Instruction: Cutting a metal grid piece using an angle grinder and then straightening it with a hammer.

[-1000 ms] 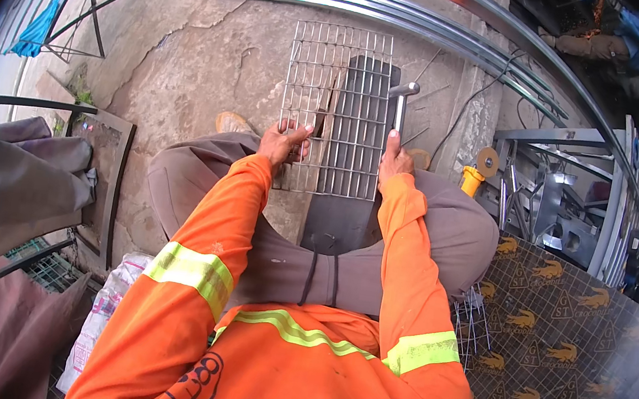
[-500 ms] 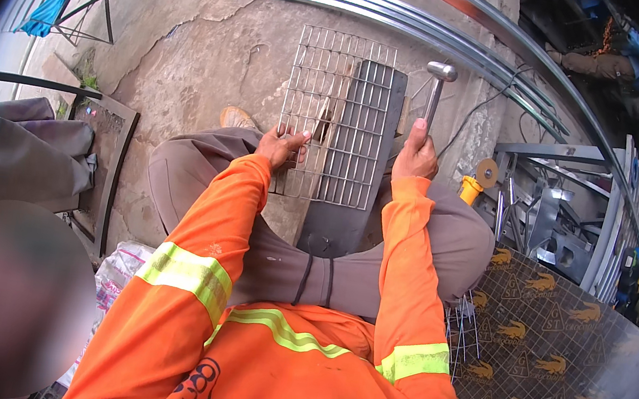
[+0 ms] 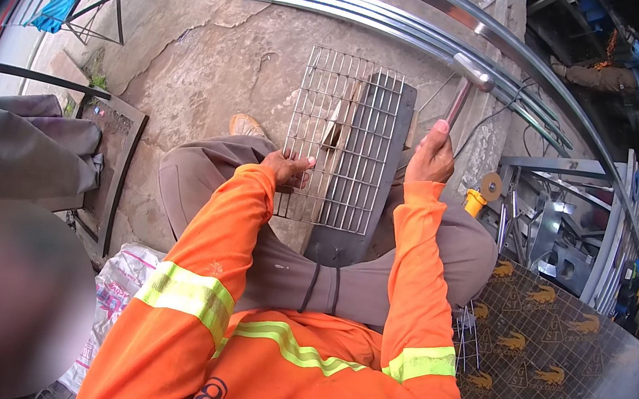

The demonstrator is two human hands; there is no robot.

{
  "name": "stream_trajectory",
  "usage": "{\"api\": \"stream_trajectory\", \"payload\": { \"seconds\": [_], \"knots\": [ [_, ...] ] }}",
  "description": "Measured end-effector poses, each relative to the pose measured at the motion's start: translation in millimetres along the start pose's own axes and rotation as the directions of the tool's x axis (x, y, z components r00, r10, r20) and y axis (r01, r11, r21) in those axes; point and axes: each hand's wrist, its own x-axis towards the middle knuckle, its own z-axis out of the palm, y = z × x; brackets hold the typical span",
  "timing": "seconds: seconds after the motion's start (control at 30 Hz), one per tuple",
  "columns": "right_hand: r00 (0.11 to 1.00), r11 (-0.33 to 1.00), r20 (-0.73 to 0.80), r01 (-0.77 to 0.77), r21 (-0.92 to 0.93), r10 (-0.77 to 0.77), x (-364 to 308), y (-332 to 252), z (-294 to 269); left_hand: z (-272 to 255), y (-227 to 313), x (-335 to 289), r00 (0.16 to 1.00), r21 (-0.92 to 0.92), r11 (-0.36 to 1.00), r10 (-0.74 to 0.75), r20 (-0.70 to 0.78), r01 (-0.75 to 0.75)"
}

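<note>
Grid (image 3: pixel 340 149) of wire flat on dark steel plate (image 3: pixel 373 199) between knees. Left hand (image 3: pixel 288 169) pinning near edge, grip closed on wires. Right hand (image 3: pixel 432 156) grip wrapped around hammer (image 3: pixel 467 81), raised above for striking.

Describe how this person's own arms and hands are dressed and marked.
Both arms wear long bright orange sleeves. Each sleeve carries a yellow-green reflective band with a silvery stripe around the upper arm: left sleeve, right sleeve. The sleeves end at the wrists. The left hand and right hand are bare, with no gloves. No watch or ring shows.
</note>
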Motion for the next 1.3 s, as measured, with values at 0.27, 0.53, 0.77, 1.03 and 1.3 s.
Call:
{"api": "stream_trajectory", "payload": {
  "seconds": [0.27, 0.53, 0.77, 1.03, 1.3],
  "knots": [
    [0.949, 0.916, 0.203, -0.154, -0.370, 0.242, 4.0, 29.2, 11.6, 0.3, 1.5, -2.8, 0.997, 0.043, 0.997, -0.063, -0.038, 0.064],
    [0.990, 0.958, 0.104, -0.065, -0.278, 0.097, -1.1, 32.4, 19.6, -2.0, 2.5, -4.0, 0.996, 0.105, 0.991, -0.082, -0.033, 0.085],
    [0.966, 0.963, 0.169, -0.157, -0.220, 0.196, 0.9, 25.4, 20.9, -0.5, -2.3, -1.1, 0.999, -0.145, 0.989, -0.016, 0.045, 0.022],
    [0.943, 0.960, 0.220, -0.213, -0.181, 0.250, -3.9, 26.1, -26.7, -0.6, 28.8, -25.1, 0.998, -0.069, 0.998, -0.008, 0.058, 0.012],
    [0.745, 0.834, 0.397, -0.542, -0.109, 0.536, -50.2, 63.7, -37.7, 6.7, 114.3, -113.6, 0.978, -0.070, 0.996, 0.073, 0.195, -0.061]
  ]
}}
